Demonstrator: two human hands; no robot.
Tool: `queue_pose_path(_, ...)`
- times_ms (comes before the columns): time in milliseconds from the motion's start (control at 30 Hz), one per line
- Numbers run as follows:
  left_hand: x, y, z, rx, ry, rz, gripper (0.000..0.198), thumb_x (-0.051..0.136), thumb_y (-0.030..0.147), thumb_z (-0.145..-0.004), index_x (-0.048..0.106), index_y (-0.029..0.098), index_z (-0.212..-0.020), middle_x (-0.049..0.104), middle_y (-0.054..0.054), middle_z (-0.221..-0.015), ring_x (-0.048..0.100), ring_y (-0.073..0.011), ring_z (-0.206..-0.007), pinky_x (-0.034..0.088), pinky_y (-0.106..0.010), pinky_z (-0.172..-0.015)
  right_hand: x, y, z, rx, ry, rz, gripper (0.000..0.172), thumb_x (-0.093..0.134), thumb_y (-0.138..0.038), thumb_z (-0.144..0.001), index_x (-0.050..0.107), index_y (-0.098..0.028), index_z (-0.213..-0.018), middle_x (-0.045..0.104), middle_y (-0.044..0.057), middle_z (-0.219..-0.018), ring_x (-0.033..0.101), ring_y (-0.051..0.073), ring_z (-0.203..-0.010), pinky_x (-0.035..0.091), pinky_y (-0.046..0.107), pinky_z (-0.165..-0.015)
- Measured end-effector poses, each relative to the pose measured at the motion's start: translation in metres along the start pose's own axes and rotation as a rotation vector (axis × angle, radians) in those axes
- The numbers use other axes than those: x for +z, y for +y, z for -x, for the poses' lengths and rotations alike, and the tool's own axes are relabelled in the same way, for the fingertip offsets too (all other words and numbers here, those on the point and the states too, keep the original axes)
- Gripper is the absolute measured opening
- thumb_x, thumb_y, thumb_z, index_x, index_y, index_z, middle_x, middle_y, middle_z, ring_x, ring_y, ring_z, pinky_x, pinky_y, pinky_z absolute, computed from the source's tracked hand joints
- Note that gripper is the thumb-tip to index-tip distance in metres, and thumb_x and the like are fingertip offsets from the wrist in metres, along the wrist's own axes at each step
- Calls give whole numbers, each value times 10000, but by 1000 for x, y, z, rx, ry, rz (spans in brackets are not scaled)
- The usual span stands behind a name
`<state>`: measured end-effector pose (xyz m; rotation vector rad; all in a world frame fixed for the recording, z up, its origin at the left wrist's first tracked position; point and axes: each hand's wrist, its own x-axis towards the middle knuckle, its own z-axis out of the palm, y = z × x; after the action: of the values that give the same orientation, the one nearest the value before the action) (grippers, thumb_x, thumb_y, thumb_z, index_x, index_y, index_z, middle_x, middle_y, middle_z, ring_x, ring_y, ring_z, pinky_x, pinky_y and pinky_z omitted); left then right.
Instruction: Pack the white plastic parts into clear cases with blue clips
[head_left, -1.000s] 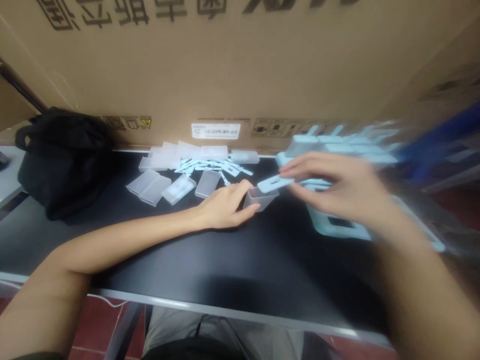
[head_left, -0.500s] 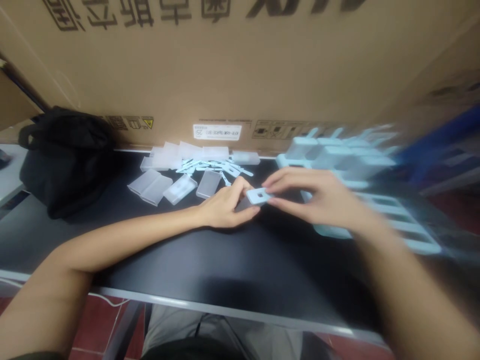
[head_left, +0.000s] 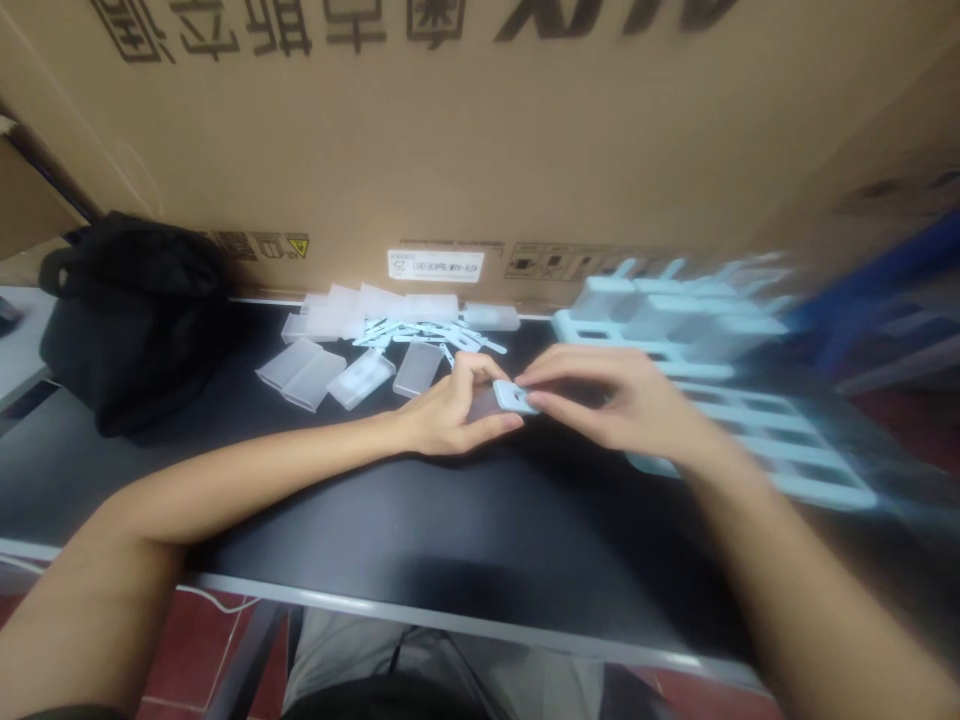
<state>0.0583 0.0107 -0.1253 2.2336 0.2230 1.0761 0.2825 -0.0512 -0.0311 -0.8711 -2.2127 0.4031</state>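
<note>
My left hand (head_left: pixel 454 412) is wrapped round a translucent popsicle mould (head_left: pixel 484 403), partly hidden by the fingers. A light-blue mould lid (head_left: pixel 510 396) with a slot sits at the mould's right end. The thumb and fingertips of my right hand (head_left: pixel 600 395) pinch that lid's right edge. Beyond my hands lies a heap of light-blue popsicle sticks (head_left: pixel 424 332). Loose translucent moulds (head_left: pixel 416 368) lie around the heap. To the right, a blurred light-blue rack (head_left: pixel 585 322) holds several moulds with lids and upright sticks.
A second light-blue rack (head_left: pixel 832 490) lies on the dark table (head_left: pixel 420 540) at the right. A black bag (head_left: pixel 135 320) stands at the left. A large cardboard box (head_left: pixel 450 150) walls off the back. The table's pale front edge (head_left: pixel 450 618) runs near my lap.
My right hand has shifted slightly left, toward my left hand. Its fingertips now cover more of the lid. My left hand has barely moved.
</note>
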Motion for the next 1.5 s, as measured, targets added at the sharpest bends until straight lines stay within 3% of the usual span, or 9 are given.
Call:
queue_pose_path(267,-11,19,-5,-45,-239,-107,305,501,443,-1068,481,268,-1317,650,-83,-1242,684,-224,-1081,549,-388,-977,3,-1,-3,86,-127,-71,187,635,-341,-987,736,-226,-881,767,46,-903,709,173,-791,564,297,-733)
queue_pose_path(467,-9,20,-2,-132,-258,-196,437,531,562,-1034,445,248,-1325,672,-87,-1191,695,-204,-893,558,-342,-797,-4,6,-3,115,-198,-132,238,622,-401,-990,748,-230,-884,761,55,-913,709,182,-814,572,311,-752)
queue_pose_path(567,-7,21,-2,-14,-299,-247,394,545,563,-1024,512,252,-1263,670,-71,-1144,696,-191,-931,525,-277,-713,-1,19,-1,169,-154,-17,236,563,-376,-1011,745,-243,-941,767,60,-948,714,200,-841,576,334,-760)
queue_pose_path(667,-6,25,-2,152,-387,-371,354,601,566,-981,606,267,-1171,649,-43,-1086,639,-142,-740,464,-267,-611,12,38,3,210,-95,224,243,494,-276,-997,730,-219,-1017,749,88,-1013,709,237,-922,577,398,-857)
queue_pose_path(833,-3,32,-4,358,-497,-531,265,602,541,-981,678,315,-1097,607,-32,-1044,514,-119,-611,458,-306,-627,43,60,5,209,-104,439,361,450,-181,-955,672,-175,-1239,655,151,-1191,636,295,-1119,545,471,-1006)
queue_pose_path(1033,-1,33,-5,368,-549,-421,273,641,558,-977,685,300,-1057,604,-56,-1096,553,-131,-676,504,-315,-683,62,58,0,187,-92,539,490,400,-181,-989,580,-171,-1445,580,176,-1452,534,354,-1241,517,550,-1016)
queue_pose_path(1233,-7,36,-3,175,-563,-173,171,683,399,-976,660,264,-1079,557,-109,-1402,671,-147,-873,566,-270,-701,68,63,2,256,-111,565,550,392,-292,-1028,504,-201,-1559,506,154,-1598,477,376,-1340,492,585,-1036)
queue_pose_path(1333,-8,38,-5,146,-552,-137,158,697,387,-973,661,264,-1065,562,-102,-1470,693,-155,-937,560,-252,-676,68,65,3,288,-125,555,528,386,-334,-1042,540,-194,-1528,523,146,-1597,482,370,-1354,467,592,-1069)
queue_pose_path(1500,-7,34,-8,186,-560,-144,259,696,477,-983,663,257,-1116,678,-84,-1318,713,-159,-967,568,-245,-760,61,57,0,292,-137,571,428,412,-321,-1039,644,-168,-1364,626,155,-1464,545,350,-1285,470,539,-1032)
